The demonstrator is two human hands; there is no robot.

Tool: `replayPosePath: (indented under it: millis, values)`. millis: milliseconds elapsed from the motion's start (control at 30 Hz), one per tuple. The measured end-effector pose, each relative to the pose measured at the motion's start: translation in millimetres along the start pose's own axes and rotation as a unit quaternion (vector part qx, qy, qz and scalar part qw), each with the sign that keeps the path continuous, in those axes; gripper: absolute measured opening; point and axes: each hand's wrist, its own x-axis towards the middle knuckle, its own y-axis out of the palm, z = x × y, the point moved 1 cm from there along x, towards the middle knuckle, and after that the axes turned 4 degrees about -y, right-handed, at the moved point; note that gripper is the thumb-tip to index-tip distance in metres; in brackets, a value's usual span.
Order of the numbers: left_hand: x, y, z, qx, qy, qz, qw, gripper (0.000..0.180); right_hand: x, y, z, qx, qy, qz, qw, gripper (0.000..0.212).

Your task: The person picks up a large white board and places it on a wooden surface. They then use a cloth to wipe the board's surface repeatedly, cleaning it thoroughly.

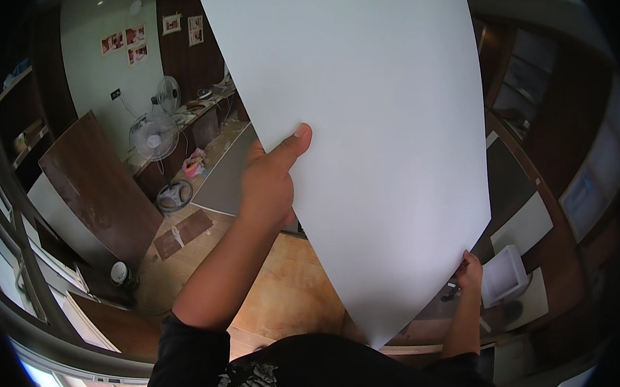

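Note:
A large white sheet-like panel (385,139) stands tilted in front of me and fills the middle of the view. My left hand (270,182) grips its left edge, with the thumb flat on the white face and the fingers hidden behind. Lower on the right, my right hand (469,270) holds the panel's lower right edge; part of its fingers is behind the panel. Beneath the panel shows a light brown wooden board surface (287,287).
Standing fans (154,140) and a leaning brown board (100,185) are on the left. A grey panel (227,174) lies behind my left hand. A white plastic bin (503,277) sits beside my right hand. Dark shelving (523,74) lines the right.

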Motion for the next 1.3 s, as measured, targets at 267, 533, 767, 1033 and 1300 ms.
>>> replayPosePath:
  millis: [267, 533, 767, 1033, 1300]
  values:
    - [-23, 45, 1, 0.04, 0.017, 0.03, 0.999, 0.044, 47, 87, 211, -0.181, -0.338, -0.017, 0.923, 0.07]
    - [-56, 38, 15, 0.045, 0.023, 0.026, 0.998, 0.045, 65, 182, 371, -0.269, -0.372, 0.118, 0.88, 0.087]
    - [-72, -3, 39, -0.005, 0.019, -0.064, 0.998, 0.03, 110, 179, 391, -0.186, -0.318, 0.293, 0.882, 0.054]
    - [-97, -70, 101, -0.04, -0.03, -0.228, 0.972, 0.033, 16, 243, 409, -0.442, -0.493, 0.154, 0.734, 0.052]
    - [-151, -155, 159, -0.172, -0.066, -0.369, 0.911, 0.048, -56, 314, 380, -0.465, -0.474, 0.382, 0.643, 0.06]
